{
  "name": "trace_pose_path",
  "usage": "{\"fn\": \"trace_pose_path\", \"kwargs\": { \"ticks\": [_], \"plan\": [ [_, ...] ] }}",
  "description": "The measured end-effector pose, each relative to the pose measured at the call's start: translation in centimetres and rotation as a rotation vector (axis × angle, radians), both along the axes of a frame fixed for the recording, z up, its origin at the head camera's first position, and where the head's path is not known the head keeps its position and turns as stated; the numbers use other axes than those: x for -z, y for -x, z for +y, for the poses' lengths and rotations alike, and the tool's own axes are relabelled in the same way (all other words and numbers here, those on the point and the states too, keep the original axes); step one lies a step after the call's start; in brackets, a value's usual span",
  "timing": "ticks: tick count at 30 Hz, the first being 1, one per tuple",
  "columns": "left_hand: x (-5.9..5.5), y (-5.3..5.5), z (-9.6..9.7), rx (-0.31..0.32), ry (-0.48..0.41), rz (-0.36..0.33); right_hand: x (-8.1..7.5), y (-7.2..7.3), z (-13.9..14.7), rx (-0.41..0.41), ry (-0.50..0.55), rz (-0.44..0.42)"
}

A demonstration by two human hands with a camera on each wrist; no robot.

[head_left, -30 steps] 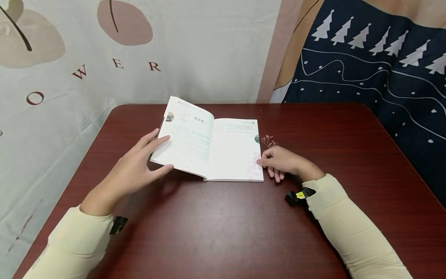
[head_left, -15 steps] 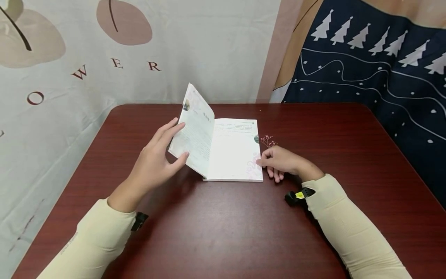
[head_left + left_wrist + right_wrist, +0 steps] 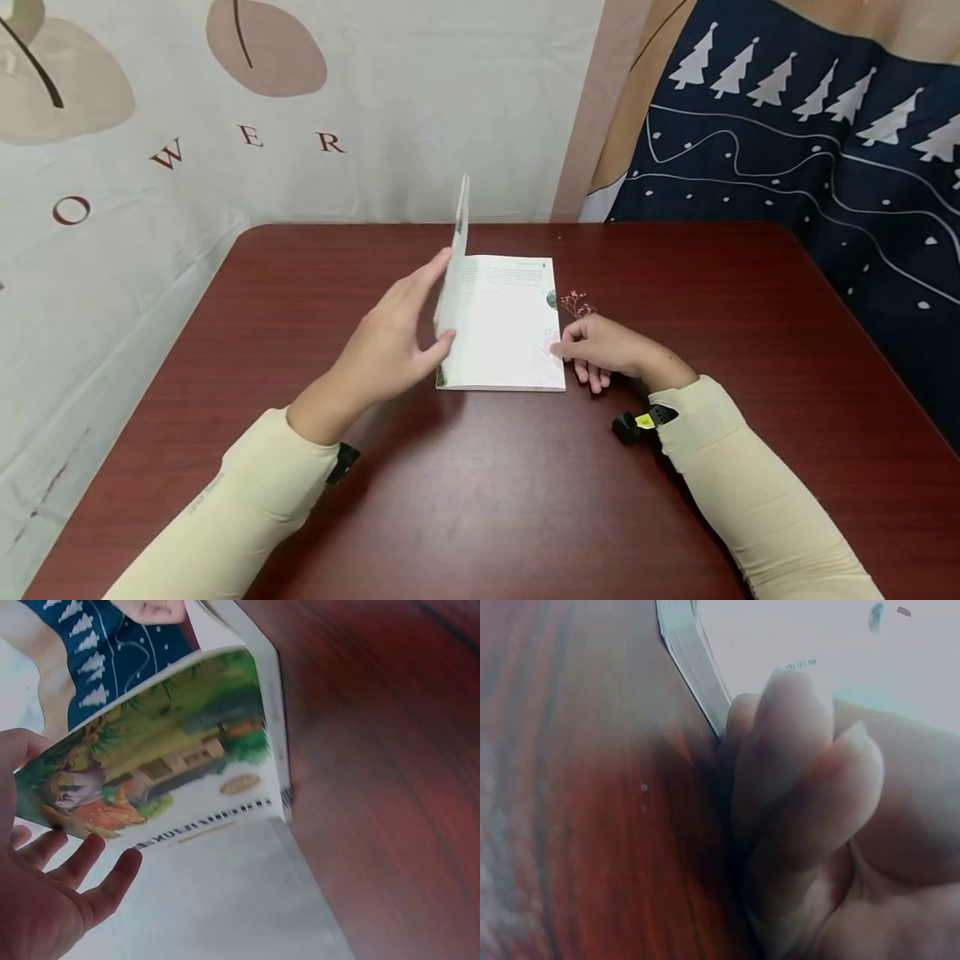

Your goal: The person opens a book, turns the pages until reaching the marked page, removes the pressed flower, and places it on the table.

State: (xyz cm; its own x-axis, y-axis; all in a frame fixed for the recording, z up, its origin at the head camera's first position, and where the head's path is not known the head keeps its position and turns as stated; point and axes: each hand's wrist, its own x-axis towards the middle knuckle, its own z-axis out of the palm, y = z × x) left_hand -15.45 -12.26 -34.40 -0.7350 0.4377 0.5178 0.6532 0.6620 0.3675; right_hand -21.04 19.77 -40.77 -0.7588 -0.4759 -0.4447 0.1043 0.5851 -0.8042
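A paperback book [image 3: 510, 321] lies on the reddish-brown table, its right part flat and its left part standing nearly upright. My left hand [image 3: 386, 337] holds that raised part by its outer edge, between thumb and fingers. In the left wrist view the illustrated cover [image 3: 176, 750] faces the camera, with the left hand's fingers [image 3: 112, 885] spread beside its edge. My right hand [image 3: 603, 343] pinches the right edge of the book near its lower corner. In the right wrist view the curled right hand [image 3: 817, 802] hides part of the page.
The table [image 3: 495, 500] has a rounded far edge. Behind it hangs a pale printed cloth [image 3: 450, 100], with a navy cloth with white trees [image 3: 750, 158] to the right. A small pink sprig [image 3: 577, 302] shows just beyond the right hand.
The left hand has moved right, swinging the left part of the book up from a low slant to nearly upright. The right hand has stayed at the right edge.
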Motion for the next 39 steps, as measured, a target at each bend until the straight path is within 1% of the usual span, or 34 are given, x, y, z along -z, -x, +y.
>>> {"fn": "trace_pose_path", "kwargs": {
  "ticks": [3, 7, 9, 12, 15, 18, 22, 24, 26, 29, 32, 35, 39],
  "plan": [
    [0.2, 0.4, 1.5, 0.059, 0.054, 0.018, 0.2, 0.0, 0.1, 0.006, 0.001, 0.013],
    [0.7, 0.9, 3.3, 0.116, 0.184, 0.049, 0.3, 0.0, 0.0, 0.007, 0.012, 0.015],
    [1.0, 1.2, 4.1, 0.131, 0.262, 0.062, 0.4, 0.0, -0.1, 0.008, 0.017, 0.013],
    [1.3, 1.5, 4.9, 0.143, 0.353, 0.077, 0.4, 0.0, -0.2, 0.005, 0.015, 0.026],
    [1.5, 1.7, 5.5, 0.149, 0.444, 0.075, 0.4, 0.0, -0.2, 0.001, 0.009, 0.039],
    [1.5, 1.9, 6.3, 0.149, 0.542, 0.036, 0.2, -0.1, -0.3, -0.006, 0.009, 0.041],
    [1.7, 2.2, 7.6, 0.162, 0.653, -0.07, 0.2, -0.1, -0.1, -0.025, 0.033, 0.031],
    [1.9, 2.3, 8.1, 0.172, 0.702, -0.119, 0.2, 0.0, 0.1, -0.032, 0.061, 0.005],
    [2.0, 2.3, 8.6, 0.182, 0.736, -0.149, 0.2, 0.2, 0.4, -0.03, 0.098, -0.037],
    [2.3, 2.4, 9.0, 0.189, 0.762, -0.167, 0.2, 0.4, 1.0, -0.023, 0.148, -0.106],
    [2.5, 2.5, 9.4, 0.2, 0.768, -0.185, 0.1, 0.6, 1.6, -0.032, 0.165, -0.14],
    [2.8, 2.6, 9.8, 0.215, 0.782, -0.221, -0.2, 0.6, 2.2, -0.028, 0.171, -0.141],
    [3.1, 2.7, 10.3, 0.224, 0.807, -0.276, -0.7, 0.6, 2.6, 0.009, 0.193, -0.104]
  ]
}}
